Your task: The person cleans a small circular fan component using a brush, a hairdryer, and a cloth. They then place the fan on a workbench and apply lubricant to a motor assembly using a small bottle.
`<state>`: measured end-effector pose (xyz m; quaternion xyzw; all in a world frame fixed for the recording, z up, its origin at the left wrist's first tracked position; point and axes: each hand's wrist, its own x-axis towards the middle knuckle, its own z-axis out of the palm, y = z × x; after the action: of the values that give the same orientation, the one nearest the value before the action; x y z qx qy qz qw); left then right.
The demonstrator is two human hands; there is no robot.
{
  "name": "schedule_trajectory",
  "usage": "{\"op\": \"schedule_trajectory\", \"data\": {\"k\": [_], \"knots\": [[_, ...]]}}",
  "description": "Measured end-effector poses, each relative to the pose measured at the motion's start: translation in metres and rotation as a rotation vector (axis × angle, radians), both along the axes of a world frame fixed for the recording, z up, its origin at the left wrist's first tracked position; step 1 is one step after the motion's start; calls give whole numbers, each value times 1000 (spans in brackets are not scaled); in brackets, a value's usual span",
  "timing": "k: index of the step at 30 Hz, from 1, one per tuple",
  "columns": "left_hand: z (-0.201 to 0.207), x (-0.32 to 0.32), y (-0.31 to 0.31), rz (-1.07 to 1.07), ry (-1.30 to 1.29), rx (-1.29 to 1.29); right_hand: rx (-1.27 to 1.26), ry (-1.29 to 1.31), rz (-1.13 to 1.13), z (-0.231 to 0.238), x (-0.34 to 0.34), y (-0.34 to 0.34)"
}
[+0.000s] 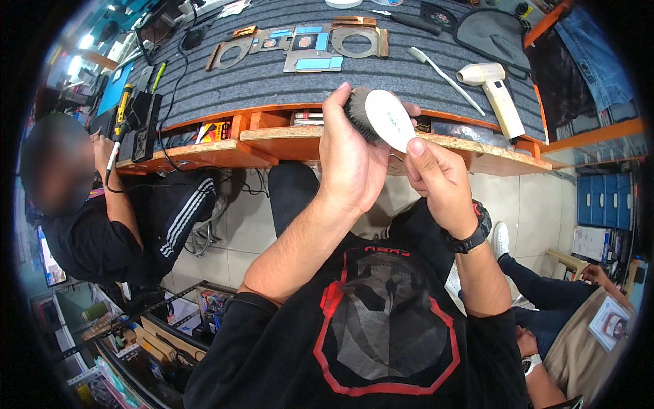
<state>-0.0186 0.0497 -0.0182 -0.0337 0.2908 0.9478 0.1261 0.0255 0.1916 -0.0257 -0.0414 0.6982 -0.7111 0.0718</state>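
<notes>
1. Above the near edge of the wooden bench (218, 153), raised in front of the person's chest, a brush (381, 117) with a white oval back and dark bristles sits between both hands, its bristles turned toward the left palm.
2. Left hand (351, 157): the fingers are curled loosely around the bristle end, fingertips closing over the brush's upper left side and the palm backing the bristles; the grip is half closed, not a tight fist.
3. Right hand (439, 180): the thumb presses the lower end of the white back, with the other fingers folded together behind it, so that end is pinched; a black watch (473, 235) is on this wrist.
4. Beyond the brush, a grey ribbed mat (286, 78) covers the bench top; flat metal plates (300, 44) with blue patches lie near its far edge.
5. Right of the brush, well apart, a cream handheld tool (497, 95) rests on the mat, with a white toothbrush (446, 78) just beside it.
6. At the left, another person sits at the bench.
</notes>
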Motion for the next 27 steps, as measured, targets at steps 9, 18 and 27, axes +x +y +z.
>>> {"op": "schedule_trajectory", "data": {"k": [9,18,27], "knots": [[-2,-2,1,49,-51,19,58,3,2,-2,2,5],[-1,1,3,16,-27,-5,159,70,-29,-3,4,6],[2,0,-2,36,-47,39,182,120,-23,-3,4,-2]]}}
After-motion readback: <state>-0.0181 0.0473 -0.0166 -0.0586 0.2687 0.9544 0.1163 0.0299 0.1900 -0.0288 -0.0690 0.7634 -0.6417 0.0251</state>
